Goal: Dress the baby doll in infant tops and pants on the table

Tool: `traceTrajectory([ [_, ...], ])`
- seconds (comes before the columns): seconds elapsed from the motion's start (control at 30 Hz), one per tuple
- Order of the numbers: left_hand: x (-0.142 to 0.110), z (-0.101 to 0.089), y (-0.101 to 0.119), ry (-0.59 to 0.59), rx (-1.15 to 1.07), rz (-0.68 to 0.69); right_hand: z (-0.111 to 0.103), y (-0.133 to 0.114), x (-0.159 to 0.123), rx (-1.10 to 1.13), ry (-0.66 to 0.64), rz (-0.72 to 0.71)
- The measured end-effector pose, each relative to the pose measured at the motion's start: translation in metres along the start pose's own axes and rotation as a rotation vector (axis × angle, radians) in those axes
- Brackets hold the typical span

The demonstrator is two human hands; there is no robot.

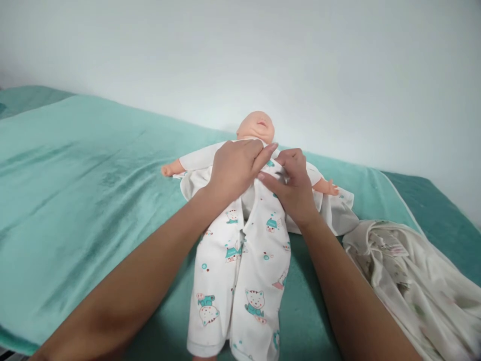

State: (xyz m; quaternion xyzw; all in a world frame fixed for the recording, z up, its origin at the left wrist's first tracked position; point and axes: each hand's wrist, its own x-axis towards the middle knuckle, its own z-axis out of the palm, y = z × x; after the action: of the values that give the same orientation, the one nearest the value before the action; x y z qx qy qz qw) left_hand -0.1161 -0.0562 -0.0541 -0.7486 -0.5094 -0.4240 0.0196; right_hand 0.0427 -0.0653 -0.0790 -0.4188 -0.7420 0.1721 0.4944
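A baby doll [261,128] lies on its back, arms spread, its head toward the wall. White baby trousers [259,255] printed with cats and little houses cover its legs and reach up its body. My left hand [238,163] is closed at the top of the trousers on the chest, its thumb stretched toward the other hand; its fingertips are partly hidden. Close beside it, my right hand [295,183] pinches the upper edge of the same cloth. White sleeves [201,156] cover the doll's arms. Under its body a white printed garment [336,213] is spread out.
A crumpled pale cloth [417,281] lies at the right by my forearm. The teal blanket [93,190] covers the bed and has loose folds on the left. Behind the doll's head rises a plain white wall [233,55].
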Motion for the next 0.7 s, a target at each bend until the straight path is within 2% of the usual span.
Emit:
traceTrajectory([
  [0.1, -0.009, -0.015, -0.011, -0.09, -0.053, -0.041, -0.007, 0.001, -0.004, 0.068, -0.07, 0.159],
  [0.23, -0.038, -0.051, -0.042, -0.322, -0.175, -0.19, -0.032, 0.011, -0.013, 0.047, -0.313, 0.393],
  [0.3, -0.055, -0.071, -0.056, -0.487, -0.28, -0.279, -0.045, 0.012, -0.018, 0.061, -0.481, 0.431],
  [0.37, -0.07, -0.085, -0.065, -0.635, -0.361, -0.325, -0.054, 0.006, -0.023, 0.072, -0.591, 0.441],
  [0.43, -0.079, -0.091, -0.067, -0.678, -0.38, -0.358, -0.054, -0.005, -0.029, 0.034, -0.614, 0.451],
  [0.5, -0.083, -0.088, -0.064, -0.601, -0.343, -0.382, -0.048, -0.019, -0.037, -0.069, -0.53, 0.448],
  [0.63, -0.084, -0.075, -0.055, -0.3, -0.193, -0.395, -0.029, -0.039, -0.055, -0.317, -0.1, 0.339],
  [0.7, -0.087, -0.072, -0.053, -0.243, -0.194, -0.403, -0.027, -0.041, -0.063, -0.319, -0.01, 0.344],
])
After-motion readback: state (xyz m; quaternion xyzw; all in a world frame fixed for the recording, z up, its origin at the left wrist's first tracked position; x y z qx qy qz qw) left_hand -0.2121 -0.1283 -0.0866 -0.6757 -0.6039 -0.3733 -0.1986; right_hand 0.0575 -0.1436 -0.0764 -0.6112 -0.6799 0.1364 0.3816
